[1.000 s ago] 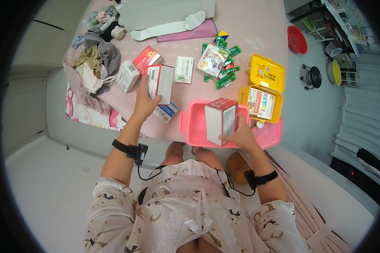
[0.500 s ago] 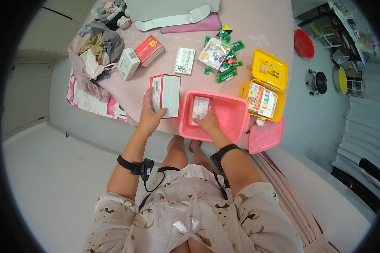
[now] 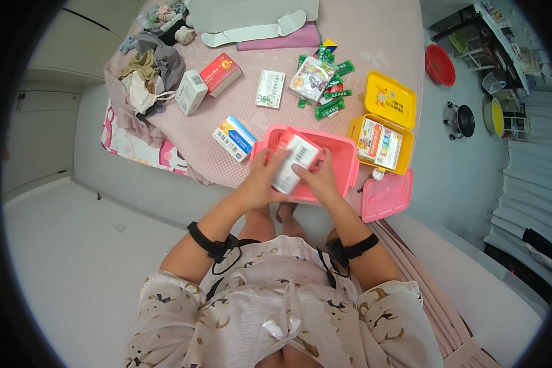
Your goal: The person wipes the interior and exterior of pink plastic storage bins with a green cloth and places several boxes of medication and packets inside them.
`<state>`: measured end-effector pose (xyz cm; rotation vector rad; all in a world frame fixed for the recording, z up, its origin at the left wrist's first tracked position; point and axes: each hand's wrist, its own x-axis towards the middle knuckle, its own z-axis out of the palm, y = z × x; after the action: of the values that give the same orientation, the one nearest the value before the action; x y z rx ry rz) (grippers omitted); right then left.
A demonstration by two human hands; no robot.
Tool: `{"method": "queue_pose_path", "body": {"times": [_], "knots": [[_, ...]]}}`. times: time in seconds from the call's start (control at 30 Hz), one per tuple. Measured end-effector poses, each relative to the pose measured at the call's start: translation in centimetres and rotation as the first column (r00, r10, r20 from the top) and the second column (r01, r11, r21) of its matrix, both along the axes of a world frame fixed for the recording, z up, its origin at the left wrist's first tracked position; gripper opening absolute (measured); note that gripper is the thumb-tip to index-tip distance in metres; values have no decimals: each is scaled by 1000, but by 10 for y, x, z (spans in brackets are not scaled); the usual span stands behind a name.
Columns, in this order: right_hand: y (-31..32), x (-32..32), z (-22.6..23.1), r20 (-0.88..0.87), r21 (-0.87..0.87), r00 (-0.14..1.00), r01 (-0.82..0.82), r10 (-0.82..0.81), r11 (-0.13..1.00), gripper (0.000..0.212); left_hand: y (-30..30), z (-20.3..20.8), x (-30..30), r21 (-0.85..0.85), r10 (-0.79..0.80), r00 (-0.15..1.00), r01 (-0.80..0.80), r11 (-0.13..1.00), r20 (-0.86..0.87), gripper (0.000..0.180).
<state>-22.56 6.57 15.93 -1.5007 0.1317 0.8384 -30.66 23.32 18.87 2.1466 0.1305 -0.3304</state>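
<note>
A red and white carton with a barcode is tilted over the pink plastic bin. My left hand, somewhat blurred, grips its left side. My right hand is closed on its lower right edge, with the thumb on the white face. The carton and my hands hide much of the bin's inside. Left of the bin lies a blue, white and orange box on the pink bed cover.
Farther off lie a white and green box, a red box, a white box and green sachets around a clear packet. At right stand an open yellow case and a pink lid. Clothes are heaped at far left.
The red and white carton has moved right, over the bin, and turned. My right hand has come up out of the bin onto it. The blue, white and orange box is now visible.
</note>
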Motion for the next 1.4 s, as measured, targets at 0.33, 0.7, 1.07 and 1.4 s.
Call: {"method": "queue_pose_path", "body": {"times": [0.33,0.7,1.07,1.4], "knots": [[-6,9,-88,-17,-131,988,-154,153,979,99,29,-66,1,96,268,949,-286,953,164,63],[55,36,-21,488,-704,655,-96,577,704,37,83,-70,-6,-158,453,888,-459,874,-78,57],[262,54,-16,-65,-208,994,-104,92,973,58,268,-100,21,110,616,783,-621,776,82,79],[362,105,-126,-153,-431,988,-83,17,899,74,331,-132,86,249,356,934,-340,907,-20,102]]}}
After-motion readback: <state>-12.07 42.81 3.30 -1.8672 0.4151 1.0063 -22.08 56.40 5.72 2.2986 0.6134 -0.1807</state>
